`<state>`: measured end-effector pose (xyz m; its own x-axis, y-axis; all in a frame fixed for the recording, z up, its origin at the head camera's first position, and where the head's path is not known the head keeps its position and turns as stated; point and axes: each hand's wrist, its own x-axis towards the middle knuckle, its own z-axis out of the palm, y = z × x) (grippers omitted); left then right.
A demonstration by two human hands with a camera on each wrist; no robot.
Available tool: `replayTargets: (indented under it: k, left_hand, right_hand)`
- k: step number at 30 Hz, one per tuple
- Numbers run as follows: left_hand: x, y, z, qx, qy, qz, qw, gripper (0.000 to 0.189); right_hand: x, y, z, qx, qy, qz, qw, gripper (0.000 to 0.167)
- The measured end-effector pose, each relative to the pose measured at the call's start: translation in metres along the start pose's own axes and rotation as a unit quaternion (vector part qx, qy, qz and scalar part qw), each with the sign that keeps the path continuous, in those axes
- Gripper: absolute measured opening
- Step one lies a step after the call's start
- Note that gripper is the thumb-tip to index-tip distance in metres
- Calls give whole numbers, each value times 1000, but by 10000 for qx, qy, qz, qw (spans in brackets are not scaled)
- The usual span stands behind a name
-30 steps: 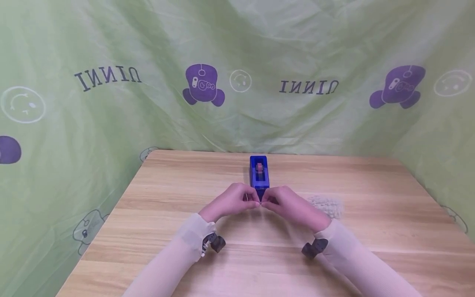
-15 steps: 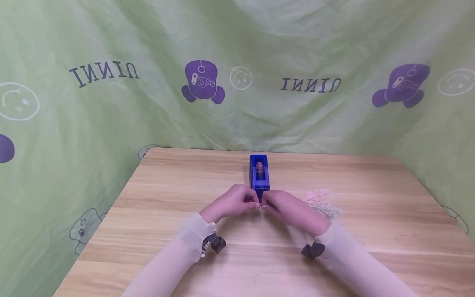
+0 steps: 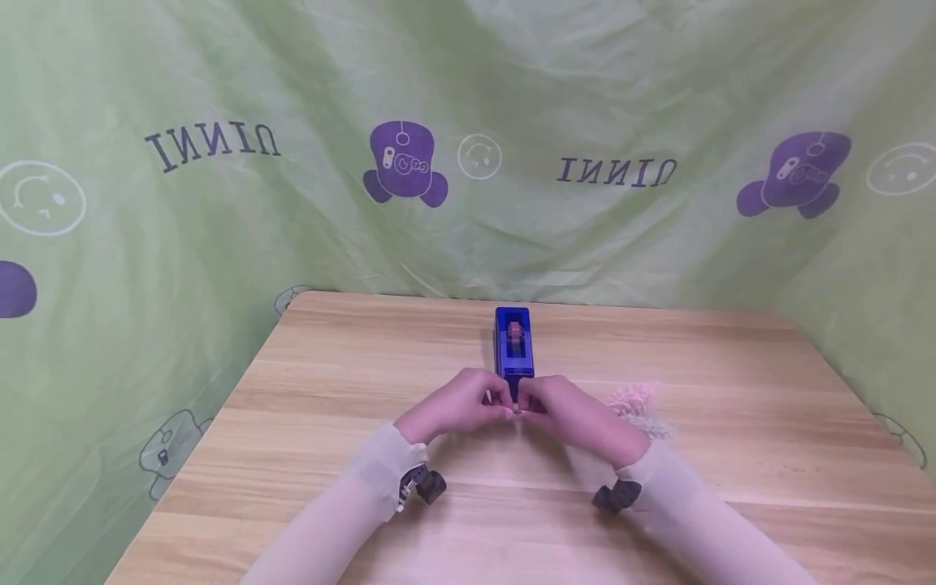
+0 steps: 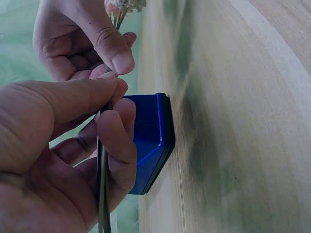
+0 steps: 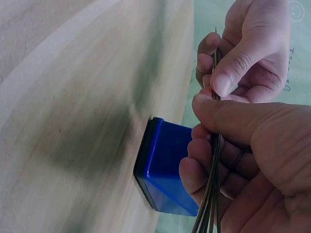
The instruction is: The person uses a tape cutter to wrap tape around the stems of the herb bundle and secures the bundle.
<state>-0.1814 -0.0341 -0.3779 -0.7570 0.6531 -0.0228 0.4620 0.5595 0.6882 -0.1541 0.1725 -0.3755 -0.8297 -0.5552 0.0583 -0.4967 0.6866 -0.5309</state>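
Observation:
A bunch of flowers with pink and whitish fluffy heads (image 3: 632, 398) lies across both hands, its heads sticking out past the right wrist. My left hand (image 3: 464, 400) pinches the thin dark stems (image 4: 102, 179) between thumb and fingers. Right up against it, my right hand (image 3: 578, 414) also pinches the stems (image 5: 214, 179), thumb tip beside thumb tip. Whatever is wrapped at the pinch point is hidden by the fingertips. Just beyond the hands stands a blue tape dispenser (image 3: 514, 349) with a small reddish roll core (image 3: 515, 331) in its slot.
The wooden table (image 3: 351, 349) carries the dispenser near its back edge. A green printed curtain (image 3: 468, 236) hangs behind and at both sides. Dark wrist cameras (image 3: 431, 485) sit below the cuffs.
The flower bunch has turned in the fingers: pink heads now show behind the right wrist where only a blurred whitish patch was. Both hands stay together, shifting only slightly.

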Motion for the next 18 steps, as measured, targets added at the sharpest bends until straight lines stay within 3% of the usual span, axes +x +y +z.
replayTargets:
  k: [6,13,18]
  left_hand:
    - [2,0,3,2,-115,-101,9999,10]
    - [4,-4,8,-61,-233,-231,9994,8]
    - [4,-8,13,-72,-277,-290,9992,5]
  right_hand:
    - [-2,0,0,9,-1,52,10000,15]
    - [-9,4,-5,-107,-324,429,9985,6]
    - [-15,6,-7,-98,-461,479,9977,5]
